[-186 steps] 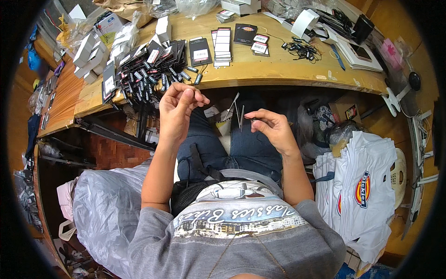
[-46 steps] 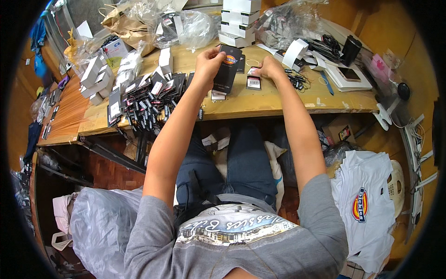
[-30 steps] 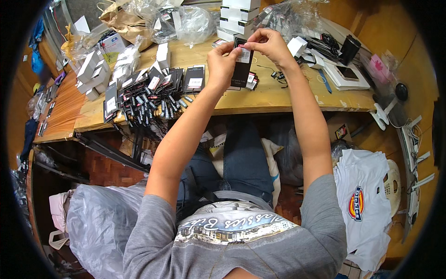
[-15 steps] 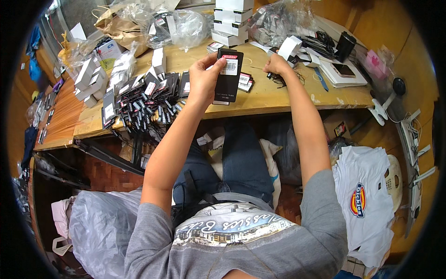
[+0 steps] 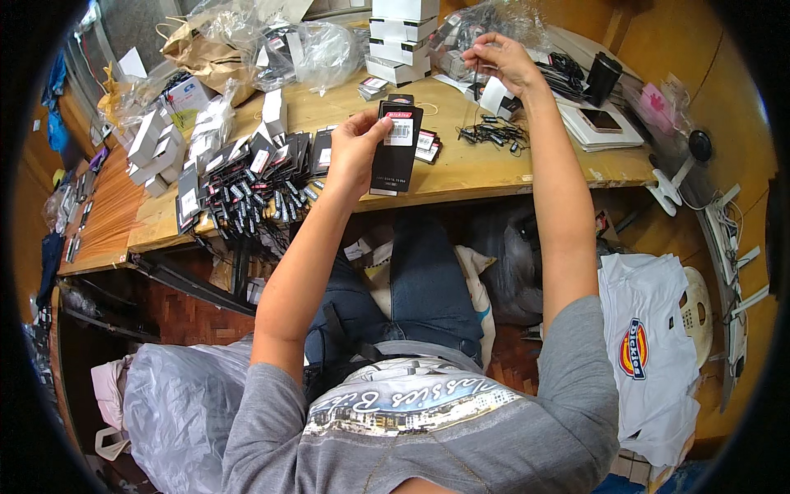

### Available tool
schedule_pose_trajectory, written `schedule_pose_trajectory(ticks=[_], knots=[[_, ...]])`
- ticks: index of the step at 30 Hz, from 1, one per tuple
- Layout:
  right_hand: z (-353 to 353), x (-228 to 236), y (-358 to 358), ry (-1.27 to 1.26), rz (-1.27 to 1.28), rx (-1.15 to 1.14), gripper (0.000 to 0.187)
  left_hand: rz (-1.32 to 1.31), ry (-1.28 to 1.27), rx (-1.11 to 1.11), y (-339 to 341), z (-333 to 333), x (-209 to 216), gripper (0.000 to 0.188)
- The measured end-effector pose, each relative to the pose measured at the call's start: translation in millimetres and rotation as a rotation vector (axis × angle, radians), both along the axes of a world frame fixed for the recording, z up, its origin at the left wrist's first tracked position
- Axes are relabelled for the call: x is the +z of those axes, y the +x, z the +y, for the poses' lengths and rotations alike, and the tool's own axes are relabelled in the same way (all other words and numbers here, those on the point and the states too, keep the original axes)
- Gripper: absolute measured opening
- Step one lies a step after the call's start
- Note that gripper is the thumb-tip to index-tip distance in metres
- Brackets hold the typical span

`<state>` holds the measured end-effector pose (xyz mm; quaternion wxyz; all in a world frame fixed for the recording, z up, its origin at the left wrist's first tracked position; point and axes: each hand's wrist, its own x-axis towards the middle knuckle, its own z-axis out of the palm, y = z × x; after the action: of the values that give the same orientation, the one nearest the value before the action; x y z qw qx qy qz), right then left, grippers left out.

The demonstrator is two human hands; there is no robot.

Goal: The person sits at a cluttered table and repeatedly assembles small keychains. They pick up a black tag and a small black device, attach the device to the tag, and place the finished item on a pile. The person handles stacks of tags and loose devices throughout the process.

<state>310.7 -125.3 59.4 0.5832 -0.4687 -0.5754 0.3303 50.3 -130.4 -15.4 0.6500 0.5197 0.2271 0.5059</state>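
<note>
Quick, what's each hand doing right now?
Left hand: closed, pinching a black tag by its edge.
Right hand: closed at the fingertips, pinching a dark cord that hangs down.

Tag pile (image 5: 255, 177) on left of table (image 5: 469, 167), boxes (image 5: 150, 142) left of pile, paper bag (image 5: 202, 56) behind. Box stack (image 5: 399, 43) at table's back, near middle. Card tags (image 5: 395, 165) in left hand (image 5: 352, 150), cord (image 5: 476, 82) in right hand (image 5: 504, 64), both over table. Cord heap (image 5: 494, 133) on table's right, phone (image 5: 599, 120) on paper stack (image 5: 611, 142) farther right. Shirts (image 5: 650, 346) right of person (image 5: 444, 445), plastic bag (image 5: 185, 412) left.
</note>
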Motion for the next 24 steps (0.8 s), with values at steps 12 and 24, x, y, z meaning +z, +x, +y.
schedule_pose_trajectory(ticks=[12, 24], knots=[[0, -5, -4, -0.012, 0.12, 0.122, 0.013, 0.023, -0.003, -0.053, -3, -2, 1, 0.019], [-56, 35, -81, 0.213, 0.24, 0.356, 0.018, 0.294, 0.342, -0.1, 36, -23, 10, 0.024]])
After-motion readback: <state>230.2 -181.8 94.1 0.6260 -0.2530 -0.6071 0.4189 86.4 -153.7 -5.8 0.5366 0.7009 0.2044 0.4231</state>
